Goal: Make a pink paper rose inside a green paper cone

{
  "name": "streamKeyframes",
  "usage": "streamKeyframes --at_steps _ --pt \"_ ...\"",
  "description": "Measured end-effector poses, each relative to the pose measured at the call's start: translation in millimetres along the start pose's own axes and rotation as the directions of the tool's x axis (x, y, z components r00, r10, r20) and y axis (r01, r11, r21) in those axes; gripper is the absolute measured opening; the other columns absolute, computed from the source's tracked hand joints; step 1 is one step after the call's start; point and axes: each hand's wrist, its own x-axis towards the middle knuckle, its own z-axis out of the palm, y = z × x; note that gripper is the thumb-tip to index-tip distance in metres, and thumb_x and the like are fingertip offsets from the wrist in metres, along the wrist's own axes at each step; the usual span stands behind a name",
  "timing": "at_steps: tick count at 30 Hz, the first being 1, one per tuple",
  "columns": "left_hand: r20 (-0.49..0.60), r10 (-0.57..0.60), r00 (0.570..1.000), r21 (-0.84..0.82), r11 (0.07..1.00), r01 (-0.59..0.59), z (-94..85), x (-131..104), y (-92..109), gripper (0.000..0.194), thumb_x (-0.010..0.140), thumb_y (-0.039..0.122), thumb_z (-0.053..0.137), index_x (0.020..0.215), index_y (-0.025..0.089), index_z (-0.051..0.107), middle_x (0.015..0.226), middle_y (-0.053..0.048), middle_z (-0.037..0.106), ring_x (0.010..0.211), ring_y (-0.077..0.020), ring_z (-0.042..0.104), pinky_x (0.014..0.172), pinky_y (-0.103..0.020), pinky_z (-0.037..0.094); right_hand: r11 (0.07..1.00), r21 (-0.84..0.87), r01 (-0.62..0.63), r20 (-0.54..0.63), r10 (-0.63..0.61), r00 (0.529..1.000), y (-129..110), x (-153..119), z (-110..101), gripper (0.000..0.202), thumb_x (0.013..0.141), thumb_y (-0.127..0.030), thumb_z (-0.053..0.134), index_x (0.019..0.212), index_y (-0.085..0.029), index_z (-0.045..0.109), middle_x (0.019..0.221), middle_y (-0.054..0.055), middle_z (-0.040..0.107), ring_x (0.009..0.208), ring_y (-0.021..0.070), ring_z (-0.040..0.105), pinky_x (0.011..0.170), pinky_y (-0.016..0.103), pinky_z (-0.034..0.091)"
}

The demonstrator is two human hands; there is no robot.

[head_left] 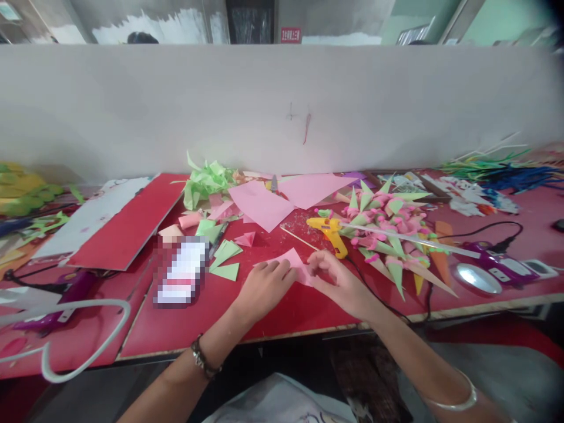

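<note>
A small pink paper sheet (298, 262) lies on the red table near its front edge, between my hands. My left hand (268, 288) rests on the sheet's left part, fingers curled and close together. At the sheet's right corner, my right hand (337, 279) has its thumb and index finger near the paper, fingers bent and partly apart. Just beyond are a thin pale stick (297, 238) and a yellow glue gun (330, 234) with a long clear glue stick. A small folded pink piece (245, 239) and green paper pieces (227, 258) lie to the left.
Large pink sheets (264, 204) lie farther back, with scissors (274, 184) between them. A pile of pink and green cones (392, 223) is at right. A blurred phone (183, 271), red board (132, 220) and white curved tube (126, 320) are at left. A partition (247, 106) stands behind.
</note>
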Motion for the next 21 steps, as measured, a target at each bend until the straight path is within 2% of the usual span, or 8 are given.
streamKeyframes --at_steps 2,4,6,8,11,13,16,21 --pt "-0.017 -0.056 0.998 -0.072 0.996 0.055 0.2 -4 -6 0.011 0.084 0.016 0.037 0.087 0.017 0.048 0.084 -0.004 0.054 0.069 -0.0164 0.053 0.056 -0.026 0.04 0.985 -0.136 0.106 -0.001 -0.107 0.994 2 -4 -5 0.051 0.073 -0.033 0.056 0.117 -0.02 0.033 0.11 0.009 0.047 0.105 0.0185 0.045 0.089 0.033 0.038" --pt "-0.033 -0.119 0.992 -0.193 0.975 0.111 2.0 -11 -12 0.014 0.085 0.015 0.035 0.088 0.016 0.048 0.089 -0.004 0.054 0.07 -0.0145 0.053 0.056 -0.024 0.041 0.917 -0.336 0.215 0.022 -0.221 0.975 7 -9 -7 0.064 0.068 -0.038 0.061 0.123 -0.022 0.033 0.125 0.01 0.037 0.118 0.0232 0.032 0.097 0.039 0.029" --pt "-0.036 -0.13 0.991 -0.322 0.94 0.112 5.3 -19 -16 0.016 0.085 0.014 0.033 0.09 0.016 0.049 0.094 -0.005 0.053 0.074 -0.0136 0.053 0.059 -0.023 0.043 0.803 -0.516 0.298 0.049 -0.319 0.946 14 -12 -4 0.044 0.075 -0.035 0.055 0.117 -0.026 0.045 0.127 0.007 0.039 0.119 0.0238 0.031 0.099 0.044 0.022" --pt "-0.025 -0.088 0.996 -0.406 0.911 0.07 10.0 -25 -19 0.019 0.084 0.012 0.033 0.093 0.016 0.049 0.1 -0.006 0.052 0.081 -0.0138 0.053 0.065 -0.023 0.044 0.689 -0.637 0.345 0.059 -0.403 0.913 21 -15 3 0.026 0.083 -0.025 0.044 0.106 -0.03 0.055 0.118 0.003 0.051 0.113 0.02 0.04 0.101 0.046 0.016" --pt "0.0 -0.022 1.0 -0.413 0.91 0.02 17.2 -35 -20 0.026 0.082 0.008 0.035 0.101 0.017 0.049 0.108 -0.006 0.051 0.094 -0.0159 0.05 0.077 -0.027 0.043 0.56 -0.731 0.39 0.106 -0.471 0.876 29 -18 16 0.03 0.086 -0.014 0.035 0.101 -0.026 0.058 0.105 0.001 0.06 0.102 0.0152 0.049 0.1 0.041 0.02" --pt "0.036 0.027 0.999 -0.398 0.918 -0.011 19.4 -41 -18 0.03 0.078 0.008 0.041 0.105 0.021 0.049 0.109 -0.005 0.052 0.098 -0.0172 0.048 0.083 -0.03 0.04 0.513 -0.75 0.418 0.184 -0.445 0.876 33 -20 22 0.03 0.084 -0.012 0.036 0.102 -0.022 0.058 0.103 0.003 0.061 0.1 0.0155 0.05 0.096 0.037 0.028" --pt "0.109 0.103 0.989 -0.404 0.914 -0.05 17.1 -49 -12 0.033 0.074 0.016 0.052 0.106 0.023 0.05 0.101 -0.002 0.057 0.092 -0.0171 0.05 0.082 -0.032 0.039 0.527 -0.742 0.415 0.261 -0.343 0.902 36 -22 25 0.031 0.081 -0.011 0.04 0.106 -0.021 0.056 0.104 0.005 0.059 0.099 0.0169 0.049 0.093 0.036 0.033" --pt "0.122 0.089 0.988 -0.297 0.954 -0.049 12.7 -60 -1 0.026 0.076 0.014 0.048 0.102 0.018 0.052 0.098 -0.005 0.059 0.084 -0.0176 0.053 0.076 -0.034 0.04 0.672 -0.617 0.41 0.353 -0.229 0.907 32 -25 25 0.032 0.078 -0.019 0.049 0.109 -0.027 0.055 0.112 0.004 0.054 0.103 0.0186 0.044 0.09 0.034 0.036"
